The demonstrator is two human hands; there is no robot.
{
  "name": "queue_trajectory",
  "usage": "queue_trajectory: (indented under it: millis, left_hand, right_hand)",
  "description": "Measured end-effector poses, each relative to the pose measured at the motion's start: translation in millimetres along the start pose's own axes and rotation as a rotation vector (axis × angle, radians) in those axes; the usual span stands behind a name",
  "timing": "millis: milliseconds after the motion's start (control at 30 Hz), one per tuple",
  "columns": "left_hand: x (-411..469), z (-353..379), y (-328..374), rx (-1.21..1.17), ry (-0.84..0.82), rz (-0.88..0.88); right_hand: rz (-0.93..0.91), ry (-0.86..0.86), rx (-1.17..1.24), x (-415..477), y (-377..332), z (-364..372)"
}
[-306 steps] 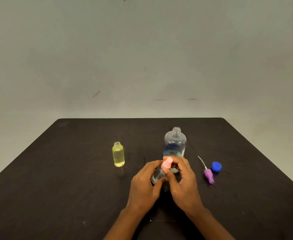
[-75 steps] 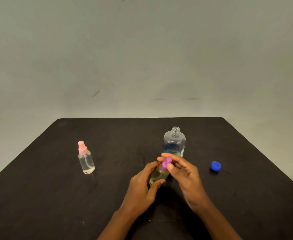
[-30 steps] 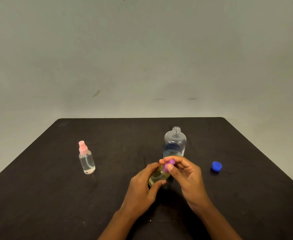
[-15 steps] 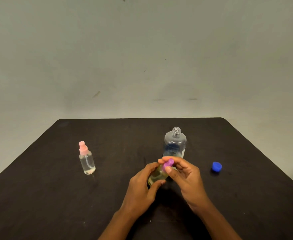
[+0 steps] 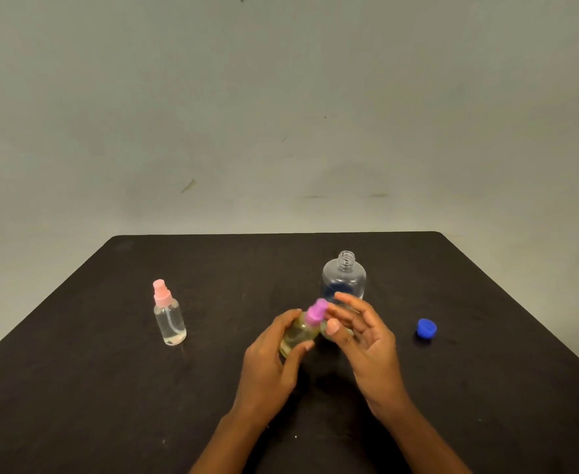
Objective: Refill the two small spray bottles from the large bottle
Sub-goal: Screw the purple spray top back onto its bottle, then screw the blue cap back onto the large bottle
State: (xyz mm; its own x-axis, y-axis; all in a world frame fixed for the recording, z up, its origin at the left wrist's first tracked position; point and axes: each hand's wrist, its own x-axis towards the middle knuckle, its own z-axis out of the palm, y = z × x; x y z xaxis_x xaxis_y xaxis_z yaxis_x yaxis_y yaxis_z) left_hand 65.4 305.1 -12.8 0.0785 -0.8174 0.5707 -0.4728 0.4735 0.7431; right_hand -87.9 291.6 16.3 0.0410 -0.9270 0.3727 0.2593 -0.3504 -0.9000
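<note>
My left hand (image 5: pixel 271 357) grips the small yellow spray bottle (image 5: pixel 298 336) near the middle of the dark table; its purple spray top (image 5: pixel 316 312) sits on the neck. My right hand (image 5: pixel 363 333) hovers just right of the top with fingers spread, apart from it. Behind them stands the large clear bottle (image 5: pixel 344 278), uncapped, its lower part hidden by my fingers. The small clear spray bottle (image 5: pixel 169 318) with a pink top stands upright at the left.
A blue cap (image 5: pixel 426 328) lies on the table (image 5: pixel 110 388) to the right of my hands. A plain wall rises behind the table's far edge.
My right hand has let go of the purple spray top and opened, drawing slightly to the right. My left hand keeps its hold on the yellow bottle.
</note>
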Motion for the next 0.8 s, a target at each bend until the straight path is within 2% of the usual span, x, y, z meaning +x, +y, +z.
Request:
queue_trajectory:
  millis: [67, 200, 300, 567, 800]
  left_hand:
    - [5.9, -8.2, -2.6, 0.01, 0.164, -0.051]
    - [16.5, -31.0, -11.6, 0.003, 0.487, -0.277]
    - [20.3, -44.0, -18.3, 0.057, 0.641, -0.383]
    - [21.4, -48.8, -25.0, 0.242, 0.712, -0.486]
    - [23.3, -47.0, -23.8, 0.344, 0.75, -0.512]
  right_hand:
    - [-0.012, 0.053, -0.022, 1.8, -0.7, -1.6]
    - [0.005, 0.145, -0.001, 3.6, -2.4, -7.2]
    - [0.002, 0.181, 0.005, 4.0, -1.5, -7.9]
    - [-0.09, 0.395, -0.073, 13.5, -1.0, -20.2]
    - [-0.096, 0.668, -0.351, 20.0, 1.3, -37.5]
